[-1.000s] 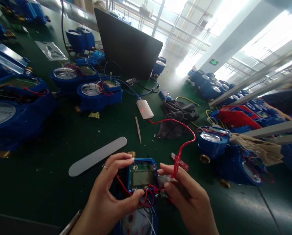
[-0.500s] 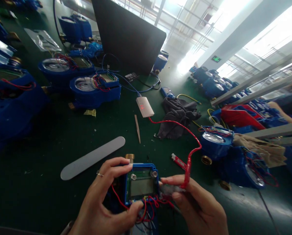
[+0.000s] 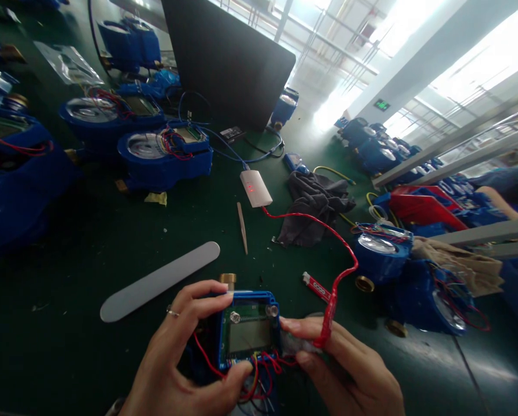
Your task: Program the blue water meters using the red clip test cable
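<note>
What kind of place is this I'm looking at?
Probably a factory or workshop for meter-like devices: an open blue unit with a display and exposed wires, similar blue units across the green table, and a white box with red lights, joined to a red cable.

Right now I'm counting two bare hands [image 3: 180, 359], one thick red cable [image 3: 330, 312], one white plastic box [image 3: 256, 189], one grey round-ended strip [image 3: 160, 282].

Assembly workshop: green workbench [image 3: 189, 216], many blue meter housings [image 3: 167, 172], exposed wiring [image 3: 171, 144], exit sign [image 3: 381, 104].
</note>
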Demonstrator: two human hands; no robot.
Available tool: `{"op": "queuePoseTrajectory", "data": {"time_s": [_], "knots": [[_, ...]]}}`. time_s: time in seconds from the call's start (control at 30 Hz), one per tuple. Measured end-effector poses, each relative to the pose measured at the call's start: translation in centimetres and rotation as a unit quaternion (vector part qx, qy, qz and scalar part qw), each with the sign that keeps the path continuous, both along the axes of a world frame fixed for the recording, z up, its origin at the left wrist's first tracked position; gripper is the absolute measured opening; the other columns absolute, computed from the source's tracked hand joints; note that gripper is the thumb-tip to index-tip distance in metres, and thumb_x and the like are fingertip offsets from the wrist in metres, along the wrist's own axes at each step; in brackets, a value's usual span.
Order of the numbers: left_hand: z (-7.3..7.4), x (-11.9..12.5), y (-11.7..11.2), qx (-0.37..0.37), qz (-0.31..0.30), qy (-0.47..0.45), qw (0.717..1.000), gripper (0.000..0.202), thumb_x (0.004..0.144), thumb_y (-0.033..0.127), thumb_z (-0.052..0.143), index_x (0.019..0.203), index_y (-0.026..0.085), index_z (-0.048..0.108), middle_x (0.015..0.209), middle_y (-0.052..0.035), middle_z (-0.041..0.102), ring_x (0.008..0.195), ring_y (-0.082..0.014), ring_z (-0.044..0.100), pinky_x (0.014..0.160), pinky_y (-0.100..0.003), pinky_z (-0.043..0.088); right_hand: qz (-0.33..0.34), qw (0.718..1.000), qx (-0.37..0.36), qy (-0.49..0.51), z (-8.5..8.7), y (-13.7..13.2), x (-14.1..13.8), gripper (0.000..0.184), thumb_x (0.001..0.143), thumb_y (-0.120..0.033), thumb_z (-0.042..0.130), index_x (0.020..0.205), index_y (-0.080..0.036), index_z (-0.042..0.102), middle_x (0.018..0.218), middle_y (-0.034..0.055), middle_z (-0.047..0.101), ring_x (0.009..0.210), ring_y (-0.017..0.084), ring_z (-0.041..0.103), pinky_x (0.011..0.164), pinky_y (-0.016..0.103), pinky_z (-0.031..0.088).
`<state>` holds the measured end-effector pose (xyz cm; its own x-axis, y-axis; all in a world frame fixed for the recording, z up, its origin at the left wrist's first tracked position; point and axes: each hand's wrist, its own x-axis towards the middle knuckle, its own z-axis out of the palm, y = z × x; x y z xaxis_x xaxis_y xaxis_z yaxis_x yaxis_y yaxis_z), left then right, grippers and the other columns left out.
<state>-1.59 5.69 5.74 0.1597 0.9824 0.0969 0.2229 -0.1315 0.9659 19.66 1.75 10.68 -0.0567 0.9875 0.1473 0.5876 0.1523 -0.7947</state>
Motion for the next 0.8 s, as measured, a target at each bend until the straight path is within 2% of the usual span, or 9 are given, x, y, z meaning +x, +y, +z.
{"op": "queuePoseTrajectory", "data": {"time_s": [0.2, 0.4, 0.53, 0.8], "knots": [[-0.07, 0.01, 0.03, 0.006, -0.001, -0.002, 1.000, 0.045, 0.072, 0.022, 0.074, 0.114, 0.035, 0.064, 0.123, -0.0014, 0.062, 0.114, -0.0240, 0.063, 0.094, -0.033, 0.055, 0.003, 1.000, 0.002, -0.006, 0.19, 0.29, 0.04, 0.030, 0.086, -0.010, 0.067, 0.109, -0.028, 0.071, 0.101, 0.0000, 0.079, 0.085, 0.017, 0.077, 0.072, 0.017, 0.062], [0.07, -0.02, 0.08, -0.007, -0.005, 0.005, 1.000, 0.046, 0.072, 0.024, 0.074, 0.114, 0.039, 0.063, 0.123, 0.0037, 0.061, 0.113, -0.0196, 0.063, 0.094, -0.027, 0.055, 0.008, 1.000, 0.002, 0.001, 0.11, 0.15, 0.16, 0.032, 0.086, -0.008, 0.067, 0.110, -0.028, 0.071, 0.103, -0.0011, 0.079, 0.086, 0.016, 0.076, 0.075, 0.017, 0.061], [0.07, 0.03, -0.02, -0.006, -0.004, 0.005, 1.000, 0.047, 0.072, 0.023, 0.074, 0.114, 0.039, 0.063, 0.124, 0.0039, 0.061, 0.114, -0.0200, 0.062, 0.094, -0.027, 0.054, 0.020, 1.000, -0.008, 0.009, -0.10, 0.04, 0.20, 0.036, 0.086, -0.006, 0.067, 0.113, -0.029, 0.070, 0.106, -0.0012, 0.078, 0.092, 0.016, 0.075, 0.079, 0.016, 0.060], [0.06, -0.01, -0.14, -0.009, -0.008, 0.010, 1.000, 0.044, 0.075, 0.023, 0.072, 0.115, 0.038, 0.062, 0.126, 0.0025, 0.059, 0.117, -0.0205, 0.061, 0.095, -0.027, 0.053, 0.005, 1.000, -0.012, 0.014, -0.13, 0.13, 0.01, 0.037, 0.085, -0.005, 0.066, 0.111, -0.031, 0.070, 0.105, -0.0019, 0.078, 0.090, 0.015, 0.076, 0.075, 0.016, 0.060]]}}
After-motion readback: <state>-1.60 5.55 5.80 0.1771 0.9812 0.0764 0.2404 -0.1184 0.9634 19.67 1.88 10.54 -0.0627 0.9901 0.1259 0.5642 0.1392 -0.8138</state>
